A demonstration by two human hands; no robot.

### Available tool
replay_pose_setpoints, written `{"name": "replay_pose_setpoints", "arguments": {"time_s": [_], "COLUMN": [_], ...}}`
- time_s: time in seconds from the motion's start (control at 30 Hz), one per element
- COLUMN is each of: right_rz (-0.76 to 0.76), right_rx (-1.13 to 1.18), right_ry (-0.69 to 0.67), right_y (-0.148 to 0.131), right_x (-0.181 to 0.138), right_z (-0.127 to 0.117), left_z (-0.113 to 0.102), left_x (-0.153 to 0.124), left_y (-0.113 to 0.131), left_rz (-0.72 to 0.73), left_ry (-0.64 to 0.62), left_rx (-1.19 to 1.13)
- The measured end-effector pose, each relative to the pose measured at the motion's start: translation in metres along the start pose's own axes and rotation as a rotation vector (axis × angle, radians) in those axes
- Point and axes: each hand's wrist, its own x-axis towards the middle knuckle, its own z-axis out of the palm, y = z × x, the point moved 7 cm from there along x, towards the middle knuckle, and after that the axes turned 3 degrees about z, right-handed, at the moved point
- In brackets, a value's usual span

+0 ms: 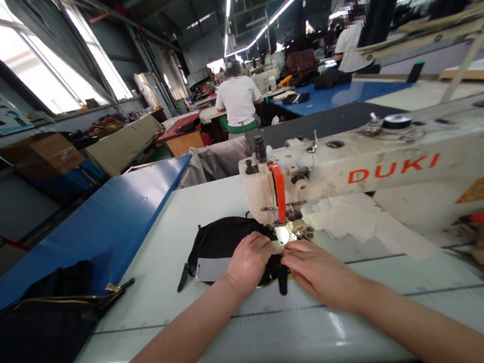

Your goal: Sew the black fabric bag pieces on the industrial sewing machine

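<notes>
A black fabric bag piece (226, 234) lies on the machine bed, its right edge by the lit presser foot of the sewing machine (265, 187). A grey strip (213, 269) and dark tabs show on the bag. My left hand (251, 258) rests on its near right part, fingers curled and pinching at the edge close to the foot. Opposite it, my right hand (319, 267) has its fingers closed on the same edge. A small pale piece (278, 247) sits between the fingertips. Part of the bag's zipper shows below the hands; the fingertips partly hide the seam.
White paper-like sheets (365, 221) lie under the machine arm. Left, another black bag with a gold zipper (31, 319) lies on the blue table (106, 209). A ruler strip (199, 325) runs along the near edge. A person in white (238, 99) sits ahead.
</notes>
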Motion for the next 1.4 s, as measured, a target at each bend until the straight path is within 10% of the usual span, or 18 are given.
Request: {"name": "replay_pose_setpoints", "arguments": {"time_s": [1.4], "right_rz": [0.025], "right_rx": [0.047], "right_ry": [0.011], "right_y": [0.007], "right_x": [-0.005], "right_z": [0.003], "left_z": [-0.001], "left_x": [-0.016], "left_y": [0.014], "left_rz": [0.097], "left_ry": [-0.073], "left_rx": [0.064]}}
